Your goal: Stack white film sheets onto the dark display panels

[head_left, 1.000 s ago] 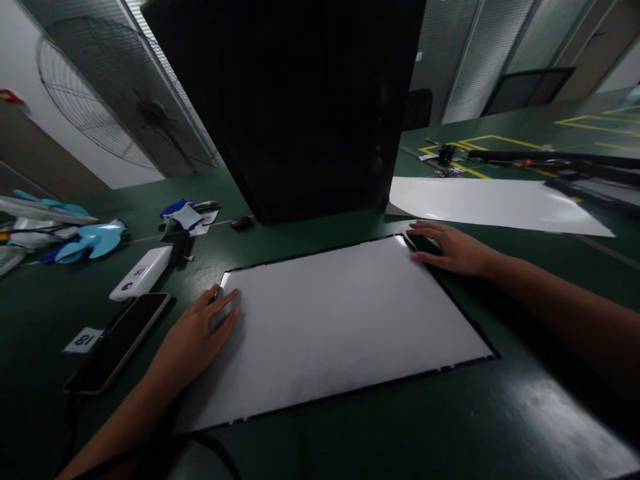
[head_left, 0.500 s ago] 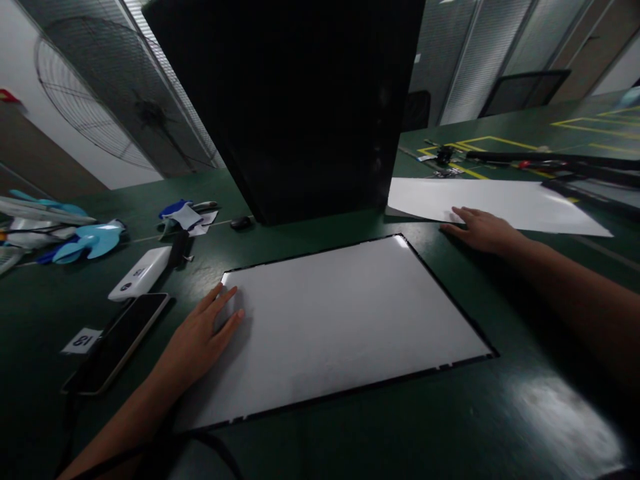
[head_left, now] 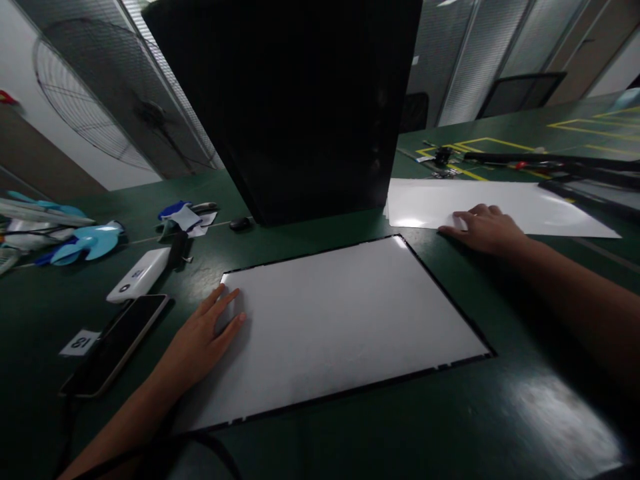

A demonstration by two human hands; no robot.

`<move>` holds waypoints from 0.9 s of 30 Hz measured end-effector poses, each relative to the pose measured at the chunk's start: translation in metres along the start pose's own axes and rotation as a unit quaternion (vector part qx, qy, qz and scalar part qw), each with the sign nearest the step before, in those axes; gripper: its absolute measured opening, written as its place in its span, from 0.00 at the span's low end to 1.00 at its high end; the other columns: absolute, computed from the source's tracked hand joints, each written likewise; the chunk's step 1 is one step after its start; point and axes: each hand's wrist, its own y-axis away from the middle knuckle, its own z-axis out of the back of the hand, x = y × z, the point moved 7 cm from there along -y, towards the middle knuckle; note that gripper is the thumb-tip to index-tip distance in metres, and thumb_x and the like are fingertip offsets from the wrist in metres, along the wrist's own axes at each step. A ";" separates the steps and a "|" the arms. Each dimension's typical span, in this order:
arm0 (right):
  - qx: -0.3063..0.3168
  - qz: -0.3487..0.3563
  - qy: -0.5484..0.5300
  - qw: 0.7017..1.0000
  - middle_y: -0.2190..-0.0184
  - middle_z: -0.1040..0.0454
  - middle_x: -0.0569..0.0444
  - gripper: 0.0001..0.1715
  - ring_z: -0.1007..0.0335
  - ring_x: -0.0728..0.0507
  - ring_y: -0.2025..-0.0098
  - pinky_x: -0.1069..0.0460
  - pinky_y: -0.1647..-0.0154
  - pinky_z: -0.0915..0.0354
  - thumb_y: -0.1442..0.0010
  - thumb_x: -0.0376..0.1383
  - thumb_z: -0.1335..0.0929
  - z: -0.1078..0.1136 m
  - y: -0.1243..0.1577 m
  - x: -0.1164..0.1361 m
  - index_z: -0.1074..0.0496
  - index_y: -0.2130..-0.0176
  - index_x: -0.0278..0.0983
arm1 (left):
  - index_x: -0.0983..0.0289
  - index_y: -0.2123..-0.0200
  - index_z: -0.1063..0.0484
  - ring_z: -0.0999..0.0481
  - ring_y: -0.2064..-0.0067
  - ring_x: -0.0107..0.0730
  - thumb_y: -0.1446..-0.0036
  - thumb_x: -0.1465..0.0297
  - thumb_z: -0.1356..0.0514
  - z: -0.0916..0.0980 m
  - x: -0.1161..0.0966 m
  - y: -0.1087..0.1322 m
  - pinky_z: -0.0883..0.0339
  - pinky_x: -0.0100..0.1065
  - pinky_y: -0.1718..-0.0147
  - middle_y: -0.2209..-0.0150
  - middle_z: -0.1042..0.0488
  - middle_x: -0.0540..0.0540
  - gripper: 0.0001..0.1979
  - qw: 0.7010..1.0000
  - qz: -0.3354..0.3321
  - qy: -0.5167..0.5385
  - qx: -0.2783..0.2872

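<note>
- White and glossy in the head view, the loose sheet (head_left: 537,210) lies on the green table (head_left: 400,417), forward and to the person's right, with its long axis running roughly left to right
- The right hand (head_left: 493,230) is the nearer one, resting over the sheet's near edge; from its fingertips the sheet reaches away from the person and out to both sides, with more of it lying to the right
- The right thumb sits apart from the curled fingers, along that near edge; whether any part of the sheet is pinched between them I cannot tell
- At the sheet's left end a second edge shows, so it may be more than one layer
- The black-edged white panel (head_left: 330,320) lies flat in front of the person, on the near side of the sheet and to its left, the table showing between the two; its long axis also appears to run left to right, slanted a little, the right end farther off
- The left hand (head_left: 200,340) lies at the panel's far left corner, fingers spread apart on the white face and clamped on nothing, well apart from the sheet
- Just outside the left hand are a phone (head_left: 123,343) and a white device (head_left: 139,275); beyond the panel stands a large black screen (head_left: 300,113)
</note>
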 end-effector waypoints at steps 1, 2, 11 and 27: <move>0.000 -0.004 -0.005 1.000 0.31 0.39 0.22 0.58 0.44 0.17 0.31 0.27 0.36 0.40 0.32 0.72 0.44 -0.002 0.000 -0.001 0.32 0.28 0.33 | 0.58 0.26 0.35 0.39 0.23 0.61 0.29 0.42 0.50 0.000 0.000 0.000 0.45 0.62 0.25 0.20 0.47 0.64 0.38 1.000 -0.003 0.000 -0.003; 0.002 -0.007 -0.011 1.000 0.29 0.41 0.23 0.59 0.46 0.16 0.29 0.26 0.35 0.41 0.32 0.73 0.45 -0.004 -0.001 -0.002 0.34 0.27 0.34 | 0.58 0.26 0.34 0.39 0.23 0.62 0.29 0.43 0.49 0.001 -0.001 0.000 0.44 0.62 0.26 0.20 0.47 0.63 0.38 1.000 -0.005 0.000 -0.006; 0.033 -0.007 -0.047 0.998 0.22 0.47 0.35 0.52 0.48 0.23 0.25 0.30 0.28 0.45 0.28 0.67 0.43 -0.015 -0.015 -0.010 0.42 0.22 0.39 | 0.59 0.26 0.35 0.40 0.23 0.62 0.30 0.42 0.50 0.002 -0.005 0.000 0.45 0.61 0.25 0.20 0.46 0.64 0.39 1.000 -0.002 -0.004 -0.006; 0.012 -0.039 -0.062 0.997 0.25 0.42 0.35 0.54 0.44 0.20 0.31 0.26 0.39 0.40 0.32 0.72 0.43 -0.005 -0.009 -0.006 0.38 0.24 0.44 | 0.58 0.25 0.36 0.45 0.20 0.60 0.28 0.44 0.50 -0.004 0.000 0.000 0.45 0.63 0.25 0.20 0.47 0.64 0.37 0.999 -0.024 -0.022 -0.008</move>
